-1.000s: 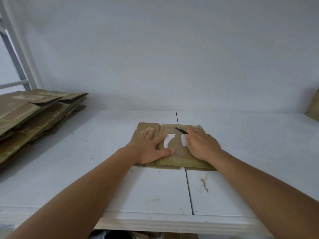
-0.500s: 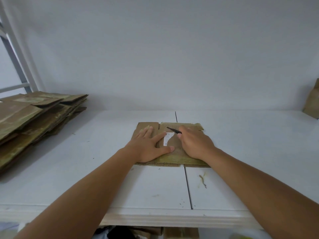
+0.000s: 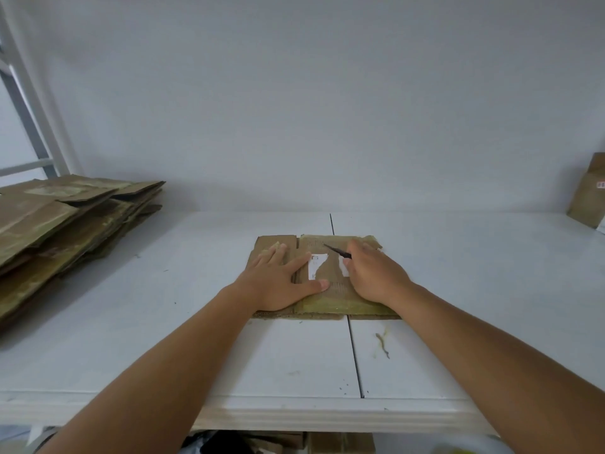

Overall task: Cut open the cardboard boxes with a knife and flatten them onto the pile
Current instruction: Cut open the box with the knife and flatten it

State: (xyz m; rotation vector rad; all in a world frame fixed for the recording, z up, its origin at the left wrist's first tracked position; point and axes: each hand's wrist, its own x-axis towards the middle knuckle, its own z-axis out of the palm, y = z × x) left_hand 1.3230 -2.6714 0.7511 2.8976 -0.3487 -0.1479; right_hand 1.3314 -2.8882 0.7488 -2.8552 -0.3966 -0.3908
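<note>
A flattened brown cardboard box (image 3: 330, 296) with torn white label scraps lies in the middle of the white table (image 3: 163, 322). My left hand (image 3: 281, 280) presses flat on its left half, fingers spread. My right hand (image 3: 373, 273) rests on its right half and grips a small dark knife (image 3: 337, 250), whose blade points to the far left over the cardboard. A pile of flattened boxes (image 3: 65, 231) is stacked at the table's left edge.
An upright cardboard box (image 3: 589, 191) stands at the far right against the white wall. A strip of torn tape (image 3: 382, 345) lies on the table near the front. More cardboard shows under the table's front edge (image 3: 340, 442).
My right hand shifted slightly right again, uncovering the right label scrap. The knife tip stays over the far part of the box. My left hand has hardly moved.
</note>
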